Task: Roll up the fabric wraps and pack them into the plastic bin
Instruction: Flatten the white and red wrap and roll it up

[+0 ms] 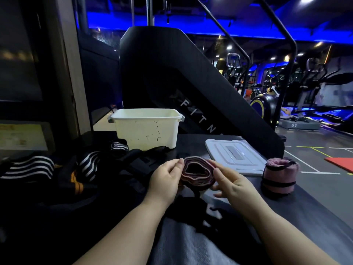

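A loosely coiled pink and dark fabric wrap (196, 174) is held above the dark mat between both hands. My left hand (166, 177) pinches its left edge with thumb and fingers. My right hand (230, 183) curls round its right side, fingers underneath. A dark tail of the wrap hangs below the coil. A finished pink roll (279, 176) with dark bands stands upright on the mat to the right. The cream plastic bin (147, 129) sits open behind, its inside hidden from this angle.
The bin's white lid (235, 156) lies flat right of the bin. A heap of black wraps with white stripes (89, 165) and orange stripes covers the left of the mat. A black fitness machine rises behind; the gym floor drops off at right.
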